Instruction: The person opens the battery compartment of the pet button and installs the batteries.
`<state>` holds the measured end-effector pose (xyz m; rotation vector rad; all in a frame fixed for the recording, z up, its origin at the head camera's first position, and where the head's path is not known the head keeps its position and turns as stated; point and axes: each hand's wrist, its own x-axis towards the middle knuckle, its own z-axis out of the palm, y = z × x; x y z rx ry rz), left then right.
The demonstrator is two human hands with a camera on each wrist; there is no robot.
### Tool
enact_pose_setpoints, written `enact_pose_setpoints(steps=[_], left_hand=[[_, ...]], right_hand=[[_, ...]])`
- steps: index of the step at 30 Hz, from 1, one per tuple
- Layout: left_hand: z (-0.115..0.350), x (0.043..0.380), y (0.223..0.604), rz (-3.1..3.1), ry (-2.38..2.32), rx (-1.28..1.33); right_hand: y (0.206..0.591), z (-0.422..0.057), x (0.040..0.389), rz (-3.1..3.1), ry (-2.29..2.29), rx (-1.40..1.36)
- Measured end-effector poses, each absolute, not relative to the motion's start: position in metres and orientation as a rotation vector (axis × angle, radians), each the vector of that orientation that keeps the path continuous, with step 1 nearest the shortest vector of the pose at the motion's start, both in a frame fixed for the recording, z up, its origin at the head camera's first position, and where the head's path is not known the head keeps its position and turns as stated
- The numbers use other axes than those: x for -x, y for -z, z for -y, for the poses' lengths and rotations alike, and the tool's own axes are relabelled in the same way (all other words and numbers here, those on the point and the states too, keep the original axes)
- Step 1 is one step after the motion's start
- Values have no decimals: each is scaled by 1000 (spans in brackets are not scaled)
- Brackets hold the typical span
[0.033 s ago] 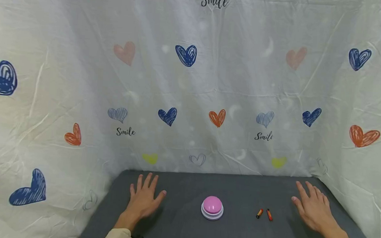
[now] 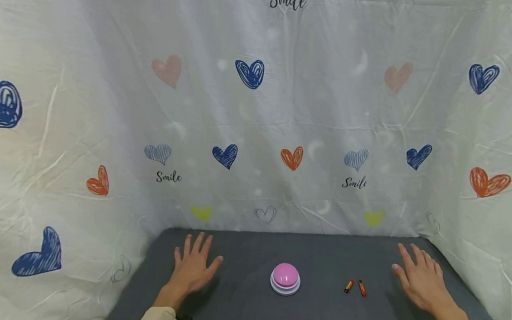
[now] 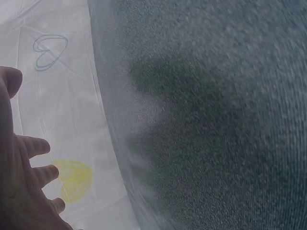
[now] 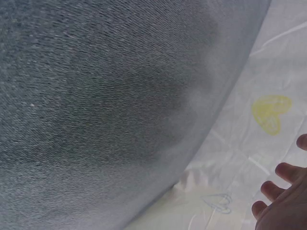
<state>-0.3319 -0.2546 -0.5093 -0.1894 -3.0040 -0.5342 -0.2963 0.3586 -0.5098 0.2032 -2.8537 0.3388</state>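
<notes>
My left hand [image 2: 193,270] is held over the left part of the grey table with its fingers spread, holding nothing. Over the right part, my right hand [image 2: 421,280] is stretched out likewise, and it too holds nothing. Between them stands a pink dome push button [image 2: 285,276] on a round white base, closer to the left hand. Two small batteries, an orange-and-black one [image 2: 348,286] and a red-and-black one [image 2: 362,288], lie side by side between the button and my right hand. Both wrist views show fingers apart from the cloth, with shadows below.
Dark grey cloth covers the table [image 2: 245,308]. A white curtain [image 2: 286,107] printed with hearts and the word Smile hangs behind the table and along both sides. Cream sleeves [image 2: 157,319] and dark wrist bands show at the bottom.
</notes>
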Motion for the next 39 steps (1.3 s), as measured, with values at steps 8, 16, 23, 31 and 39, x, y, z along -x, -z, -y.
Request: enact_pose_setpoints(steps=[8, 16, 23, 31, 39], left_hand=[[254, 325, 511, 2855, 567, 307], [257, 314, 510, 2635, 766, 413], [254, 311, 499, 2531, 841, 443], [230, 313, 503, 2516, 940, 514], [206, 315, 512, 2525, 966, 587]], right_hand=[[512, -354, 291, 2749, -362, -275], [492, -332, 284, 2666, -550, -351], [475, -305, 276, 2730, -663, -339], [475, -269, 282, 2686, -631, -458], [489, -238, 293, 2663, -626, -577]])
